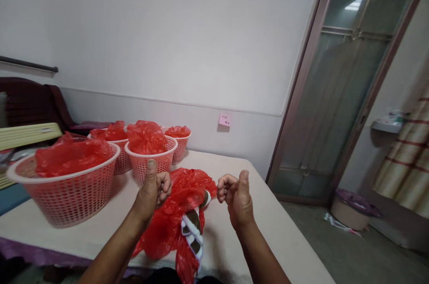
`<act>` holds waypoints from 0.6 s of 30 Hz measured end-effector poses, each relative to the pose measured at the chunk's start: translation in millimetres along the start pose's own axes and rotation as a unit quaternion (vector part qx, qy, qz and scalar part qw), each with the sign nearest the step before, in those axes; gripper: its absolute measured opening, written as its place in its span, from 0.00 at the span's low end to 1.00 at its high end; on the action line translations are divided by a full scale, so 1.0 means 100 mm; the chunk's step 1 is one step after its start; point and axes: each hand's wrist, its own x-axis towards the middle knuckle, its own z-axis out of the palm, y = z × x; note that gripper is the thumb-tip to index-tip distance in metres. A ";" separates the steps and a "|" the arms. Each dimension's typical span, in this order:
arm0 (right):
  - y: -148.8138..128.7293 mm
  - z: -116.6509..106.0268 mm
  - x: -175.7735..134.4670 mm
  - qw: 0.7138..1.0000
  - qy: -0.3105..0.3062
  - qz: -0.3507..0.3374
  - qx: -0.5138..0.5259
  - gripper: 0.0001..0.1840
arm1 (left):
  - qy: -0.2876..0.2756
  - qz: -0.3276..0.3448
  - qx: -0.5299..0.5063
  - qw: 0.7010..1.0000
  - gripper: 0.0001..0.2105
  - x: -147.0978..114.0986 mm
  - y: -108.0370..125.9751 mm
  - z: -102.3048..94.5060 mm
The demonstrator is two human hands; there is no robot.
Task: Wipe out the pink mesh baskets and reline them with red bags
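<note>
Both my hands are raised over the table, thumbs pointing up and fingers curled in. My left hand (152,190) is closed with nothing in it, in front of a pink basket and at the left side of a red plastic bag (177,201). To the right of that bag, my right hand (237,197) is likewise closed and holds nothing. The crumpled bag lies on the table between my forearms. White-edged dark green pieces (192,232) stick out of its right side; I cannot make out what they are.
Several pink perforated baskets (80,199) with red plastic bags stand at the left and back of the white-covered table (268,230). A pink note (224,119) is on the wall. Beyond the table's right edge are a sliding glass door (342,96) and a bin (350,212).
</note>
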 end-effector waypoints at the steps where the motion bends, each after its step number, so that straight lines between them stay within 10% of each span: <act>1: 0.00 -0.01 0.00 1.000 0.002 0.000 -0.002 0.44 | 0.001 0.000 0.002 1.000 0.36 0.00 0.00 0.00; 12: 0.08 -0.16 0.05 1.000 0.011 0.001 -0.011 0.42 | 0.006 -0.002 0.033 0.999 0.35 0.07 -0.14 0.02; 18: 0.30 -0.26 0.09 0.998 0.039 0.031 -0.044 0.36 | 0.038 -0.003 0.097 0.995 0.30 0.12 -0.57 -0.04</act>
